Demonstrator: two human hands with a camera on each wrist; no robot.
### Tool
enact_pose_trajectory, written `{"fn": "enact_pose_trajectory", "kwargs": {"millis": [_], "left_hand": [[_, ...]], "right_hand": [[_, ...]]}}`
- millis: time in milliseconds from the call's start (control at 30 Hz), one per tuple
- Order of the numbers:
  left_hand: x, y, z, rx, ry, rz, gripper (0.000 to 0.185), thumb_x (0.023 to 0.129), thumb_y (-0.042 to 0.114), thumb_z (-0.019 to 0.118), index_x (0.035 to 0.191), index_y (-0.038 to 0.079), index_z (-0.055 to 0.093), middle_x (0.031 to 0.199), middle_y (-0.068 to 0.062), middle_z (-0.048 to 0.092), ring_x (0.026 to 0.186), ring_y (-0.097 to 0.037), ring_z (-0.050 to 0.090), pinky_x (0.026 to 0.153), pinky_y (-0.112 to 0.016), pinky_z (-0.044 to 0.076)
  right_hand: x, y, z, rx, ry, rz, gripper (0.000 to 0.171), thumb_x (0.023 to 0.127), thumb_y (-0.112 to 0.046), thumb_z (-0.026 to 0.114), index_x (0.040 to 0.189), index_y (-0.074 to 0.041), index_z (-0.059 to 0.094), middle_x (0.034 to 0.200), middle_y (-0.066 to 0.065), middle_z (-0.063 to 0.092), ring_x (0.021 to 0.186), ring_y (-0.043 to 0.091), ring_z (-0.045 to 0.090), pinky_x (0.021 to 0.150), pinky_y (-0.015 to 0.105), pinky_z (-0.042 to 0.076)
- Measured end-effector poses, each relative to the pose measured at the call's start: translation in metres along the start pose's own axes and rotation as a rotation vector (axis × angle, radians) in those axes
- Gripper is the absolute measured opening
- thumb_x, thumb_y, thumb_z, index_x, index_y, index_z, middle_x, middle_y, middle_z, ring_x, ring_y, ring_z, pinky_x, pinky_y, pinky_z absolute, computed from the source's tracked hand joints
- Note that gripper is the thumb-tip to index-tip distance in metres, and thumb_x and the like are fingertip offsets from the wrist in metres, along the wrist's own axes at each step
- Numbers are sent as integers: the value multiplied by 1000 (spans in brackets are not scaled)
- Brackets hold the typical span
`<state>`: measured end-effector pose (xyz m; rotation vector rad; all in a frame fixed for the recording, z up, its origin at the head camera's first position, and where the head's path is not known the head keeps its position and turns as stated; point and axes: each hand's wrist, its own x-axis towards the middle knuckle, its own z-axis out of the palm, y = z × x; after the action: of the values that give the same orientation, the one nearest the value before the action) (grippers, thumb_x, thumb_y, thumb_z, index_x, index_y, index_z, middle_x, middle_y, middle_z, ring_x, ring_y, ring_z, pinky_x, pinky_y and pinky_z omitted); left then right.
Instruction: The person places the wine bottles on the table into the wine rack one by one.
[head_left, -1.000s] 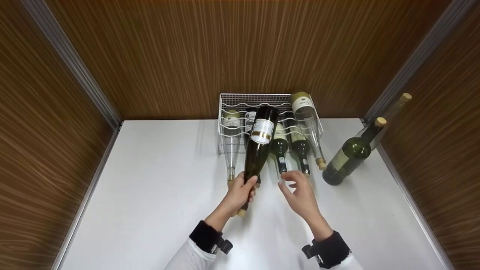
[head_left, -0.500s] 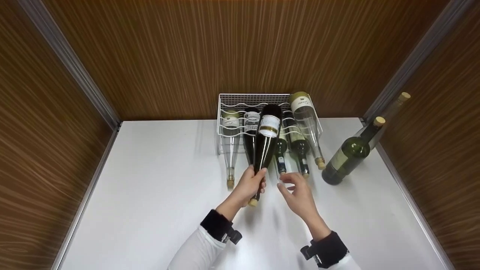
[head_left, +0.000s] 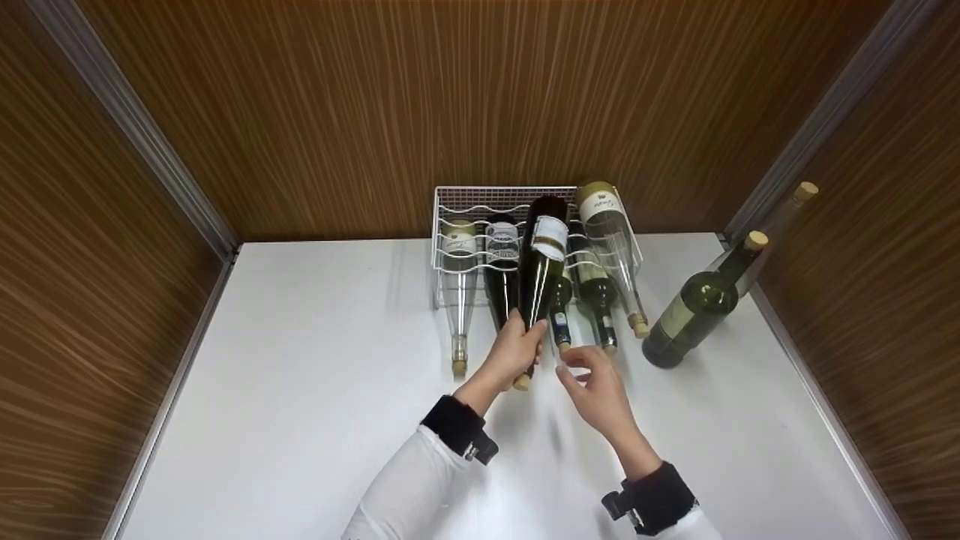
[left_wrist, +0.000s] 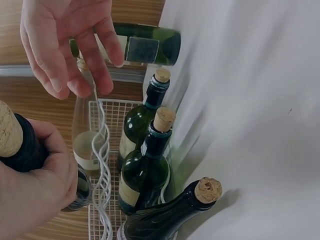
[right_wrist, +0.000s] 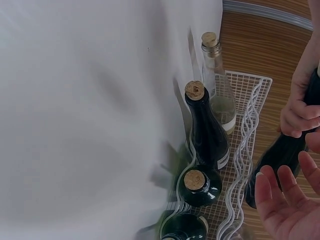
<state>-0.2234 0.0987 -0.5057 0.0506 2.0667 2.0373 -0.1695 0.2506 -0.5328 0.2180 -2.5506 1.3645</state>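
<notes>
My left hand (head_left: 517, 351) grips the neck of a dark wine bottle (head_left: 541, 277), its cork (left_wrist: 9, 130) toward me and its base slanting up over the white wire wine rack (head_left: 510, 187). The labelled base overlaps the upper wavy wires in the head view. My right hand (head_left: 598, 390) hovers with loosely bent fingers and nothing between them, near the corks of two green bottles (head_left: 598, 291) on the lower level. Left of those lie another dark bottle (head_left: 501, 277) and a clear bottle (head_left: 459, 300). A clear bottle (head_left: 615, 240) rests on the rack's upper right.
A green corked bottle (head_left: 701, 300) stands upright on the white table (head_left: 315, 360), right of the rack. Behind it rises a clear corked bottle (head_left: 765, 236). Wood-grained panels (head_left: 360, 112) wall the table at the back and both sides.
My left hand has carried the dark bottle rightward and farther toward the rack, uncovering the dark bottle lying below. My right hand has stayed nearly still.
</notes>
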Motion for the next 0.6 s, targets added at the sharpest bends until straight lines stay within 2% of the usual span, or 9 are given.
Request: {"fn": "enact_pose_trajectory", "kwargs": {"millis": [67, 200, 433, 533, 600], "left_hand": [[4, 2, 1, 43, 6, -11, 62, 105, 21, 49, 148, -9, 16, 62, -2, 48, 48, -9, 44, 38, -21, 33], [13, 5, 3, 122, 8, -63, 78, 105, 26, 48, 154, -4, -6, 63, -3, 50, 46, -9, 42, 31, -22, 28], [27, 14, 11, 177, 2, -65, 76, 105, 23, 47, 153, -6, -5, 60, 1, 48, 39, -8, 35, 32, -22, 26], [33, 16, 14, 156, -2, -58, 75, 105, 21, 47, 153, -7, -3, 64, 0, 49, 40, -8, 36, 33, -21, 28], [36, 18, 17, 123, 3, -39, 69, 105, 19, 47, 153, -8, 5, 67, -2, 50, 43, -8, 39, 35, -20, 30]], "right_hand": [[1, 1, 0, -2, -2, 10, 16, 90, -2, 69, 105, -2, 66, 104, 11, 62, 98, 30, 64, 79, 50, 55], [1, 2, 1, -5, -5, 16, 17, 90, -3, 69, 106, -2, 66, 105, 12, 62, 99, 30, 64, 78, 48, 56], [1, 3, 1, -2, 3, 16, 18, 89, -2, 70, 107, -2, 66, 106, 12, 62, 98, 30, 65, 77, 47, 56], [0, 4, 0, 2, 6, 22, 18, 90, -3, 70, 107, -2, 66, 106, 12, 62, 98, 30, 64, 77, 46, 56], [0, 5, 0, 8, 7, 24, 17, 90, -3, 70, 107, -2, 66, 106, 12, 62, 98, 30, 64, 77, 47, 55]]}}
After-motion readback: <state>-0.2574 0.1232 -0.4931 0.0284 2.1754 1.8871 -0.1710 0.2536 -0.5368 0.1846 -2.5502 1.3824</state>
